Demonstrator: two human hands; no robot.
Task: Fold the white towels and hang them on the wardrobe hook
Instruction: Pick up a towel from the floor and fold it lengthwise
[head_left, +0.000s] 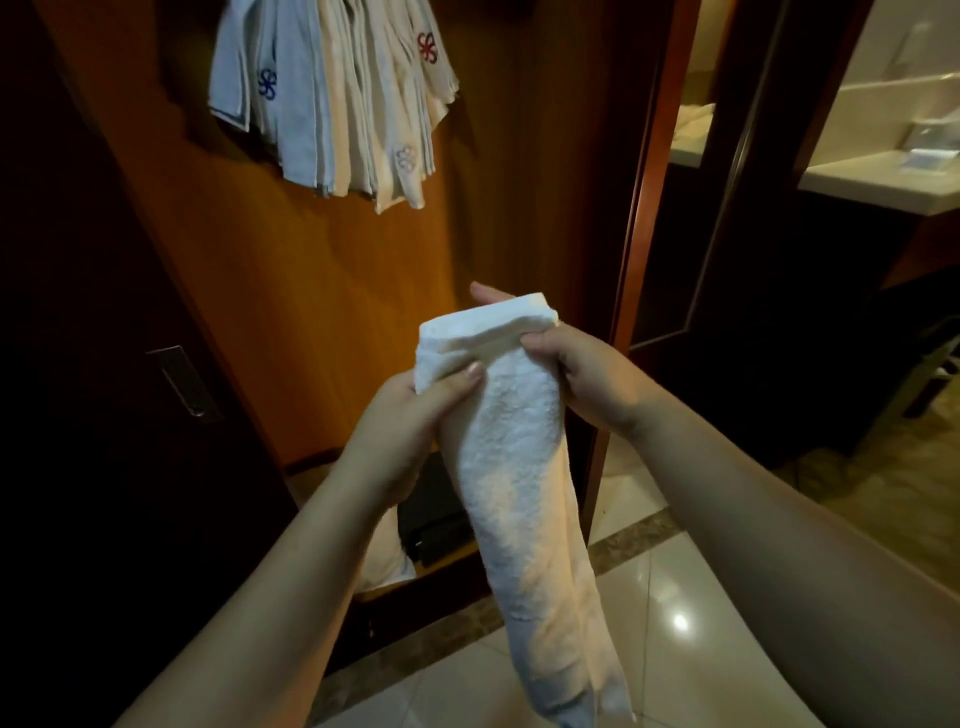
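1 towel (519, 467) – 2 hands

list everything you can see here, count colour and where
white towel: one, folded into a long strip, held up at centre, hanging down toward the floor
hanging towels: a bunch, count unclear, white and pale blue with blue and red emblems, top left on the wardrobe
wardrobe panel: one, brown wood, behind the towels
floor tiles: pale, glossy, lower right
counter: one, white, far right
left hand: grips the towel's left edge
right hand: pinches the towel's top fold
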